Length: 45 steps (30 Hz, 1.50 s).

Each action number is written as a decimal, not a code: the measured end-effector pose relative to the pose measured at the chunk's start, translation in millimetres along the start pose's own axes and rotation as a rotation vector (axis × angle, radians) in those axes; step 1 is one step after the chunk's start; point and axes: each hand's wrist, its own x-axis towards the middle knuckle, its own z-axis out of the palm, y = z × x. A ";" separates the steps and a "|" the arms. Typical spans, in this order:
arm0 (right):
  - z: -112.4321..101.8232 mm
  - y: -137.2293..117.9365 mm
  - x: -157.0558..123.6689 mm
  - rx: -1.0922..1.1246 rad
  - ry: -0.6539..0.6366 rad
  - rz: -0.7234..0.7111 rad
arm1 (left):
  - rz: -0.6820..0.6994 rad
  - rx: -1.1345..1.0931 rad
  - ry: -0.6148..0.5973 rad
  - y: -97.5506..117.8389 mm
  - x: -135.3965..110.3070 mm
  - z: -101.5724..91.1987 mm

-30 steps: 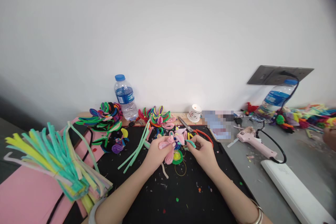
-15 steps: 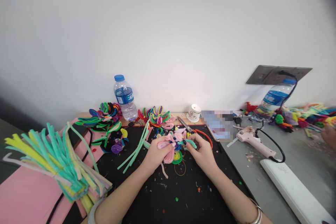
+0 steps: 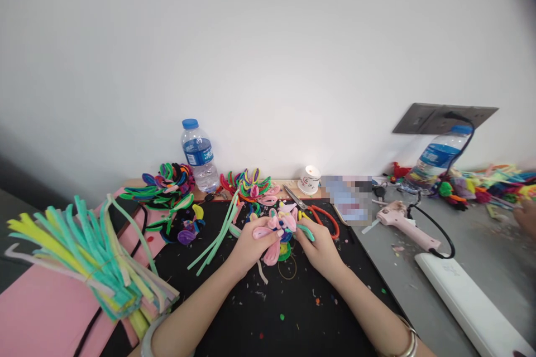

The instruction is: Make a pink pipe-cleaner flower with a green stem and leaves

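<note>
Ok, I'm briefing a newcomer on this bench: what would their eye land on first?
Probably the left hand and right hand, closed on a pink flower at the middle of the black mat. Next, the bundle of green and yellow pipe cleaners at lower left, and the pink glue gun to the right.

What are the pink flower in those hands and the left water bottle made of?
The pink flower, gripped by the left hand, looks like fuzzy pipe cleaner: matte pile bent into loops, probably over wire. The teal piece in the right hand looks alike. The left water bottle seems clear, glossy plastic.
</note>
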 end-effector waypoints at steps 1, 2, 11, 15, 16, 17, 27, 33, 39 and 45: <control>0.1 0.2 0.1 -0.011 -0.004 -0.011 | -0.002 0.001 -0.005 0.4 0.0 0.1; 0.3 0.6 0.1 -0.020 -0.008 -0.023 | -0.006 -0.001 -0.007 0.6 0.0 0.2; 2.1 -0.6 0.1 -0.060 -0.027 -0.078 | -0.003 0.002 0.041 -1.8 -0.3 1.4; 3.3 -3.5 -0.5 -0.039 -0.048 -0.085 | 0.002 -0.018 0.040 -5.4 1.1 1.4; 3.6 -4.1 -0.6 -0.040 -0.049 -0.083 | 0.007 -0.018 0.043 -6.4 1.5 1.4; 4.0 -4.6 -0.8 -0.042 -0.049 -0.082 | 0.013 -0.014 0.050 -7.3 1.8 1.5; 6.1 -4.8 0.0 -0.078 -0.044 -0.108 | 0.014 0.004 0.098 -7.9 2.9 4.4; -4.3 -3.3 -0.2 -0.085 -0.048 -0.038 | 0.044 -0.058 0.101 -15.1 5.7 1.9; -49.3 13.7 5.3 -0.081 0.184 0.095 | 0.022 -0.213 0.202 -19.9 10.0 -1.3; -119.1 66.8 -3.7 -0.692 0.256 0.470 | 0.003 -0.318 0.260 -14.8 10.5 -2.2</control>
